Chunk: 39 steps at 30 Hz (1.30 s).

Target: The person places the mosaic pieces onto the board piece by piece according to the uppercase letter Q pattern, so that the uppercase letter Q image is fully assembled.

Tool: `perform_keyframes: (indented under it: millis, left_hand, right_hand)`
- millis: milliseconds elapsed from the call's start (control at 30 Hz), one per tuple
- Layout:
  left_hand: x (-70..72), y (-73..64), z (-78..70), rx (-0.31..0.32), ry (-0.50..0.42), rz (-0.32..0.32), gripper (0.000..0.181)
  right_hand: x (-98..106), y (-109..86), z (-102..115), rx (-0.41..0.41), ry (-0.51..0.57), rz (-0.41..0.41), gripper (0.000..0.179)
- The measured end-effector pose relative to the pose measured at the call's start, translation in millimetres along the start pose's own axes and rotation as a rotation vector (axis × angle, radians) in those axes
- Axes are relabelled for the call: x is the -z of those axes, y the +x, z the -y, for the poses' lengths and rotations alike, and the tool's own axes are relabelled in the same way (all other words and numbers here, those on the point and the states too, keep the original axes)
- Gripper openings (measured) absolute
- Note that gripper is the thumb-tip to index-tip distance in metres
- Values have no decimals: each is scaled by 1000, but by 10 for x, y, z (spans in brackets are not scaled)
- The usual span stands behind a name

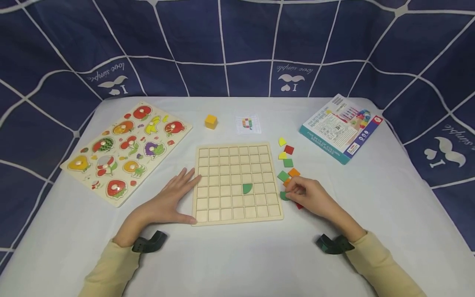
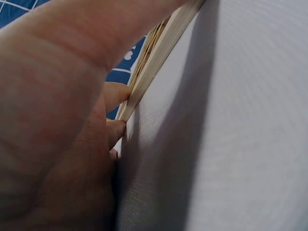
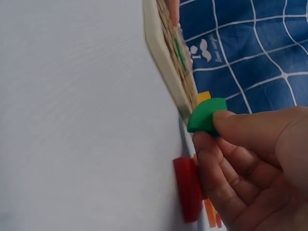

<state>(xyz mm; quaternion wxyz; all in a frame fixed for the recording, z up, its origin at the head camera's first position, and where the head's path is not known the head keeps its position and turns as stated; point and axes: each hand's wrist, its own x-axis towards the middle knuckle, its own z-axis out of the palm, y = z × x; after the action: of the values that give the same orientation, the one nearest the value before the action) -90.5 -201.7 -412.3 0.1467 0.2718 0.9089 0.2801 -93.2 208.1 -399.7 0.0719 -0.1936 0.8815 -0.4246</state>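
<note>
My right hand (image 1: 313, 197) pinches a green quarter-circle tile (image 3: 206, 113) between thumb and fingers, at the right side of a wooden grid board (image 1: 225, 202). Another green quarter-circle tile (image 1: 247, 188) sits in one of the board's squares, right of the middle. At the board's left edge rests my left hand (image 1: 167, 205), fingers spread, fingertips and thumb touching the frame. Loose tiles lie beside the right hand: a green square (image 1: 283, 176), an orange square (image 1: 294, 172) and a red tile (image 3: 187, 188), partly hidden by the hand in the head view.
Farther up lie yellow tiles (image 1: 282, 141), a red square (image 1: 289, 149) and a green square (image 1: 288, 163). Behind the board are an orange cube (image 1: 210, 121) and a pattern card (image 1: 254, 128). A fruit puzzle board (image 1: 124, 156) lies left; a teal box (image 1: 339, 128) lies right.
</note>
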Motion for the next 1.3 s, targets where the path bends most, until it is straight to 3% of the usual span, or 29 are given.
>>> perform_keyframes:
  millis: [200, 433, 633, 800, 1067, 1300]
  left_hand:
    - [4, -9, -6, -4, 4, 1, 118]
    - [-2, -9, -3, -1, 10, -4, 119]
    - [-2, -14, -4, 3, 12, -2, 118]
    - [12, -13, -16, 4, 7, -1, 118]
    - [20, -12, -18, 5, 9, 1, 117]
    - [16, -10, -19, 6, 11, 2, 117]
  right_hand:
    - [2, 107, 85, 42, 223, 45, 14]
    - [-102, 360, 360, 163, 262, 114, 20]
    - [-258, 553, 691, 124, 345, 137, 17]
    - [-468, 727, 618, 85, 431, 171, 15]
    - [-666, 891, 614, 116, 428, 191, 10]
    - [-759, 956, 649, 181, 307, 187, 9]
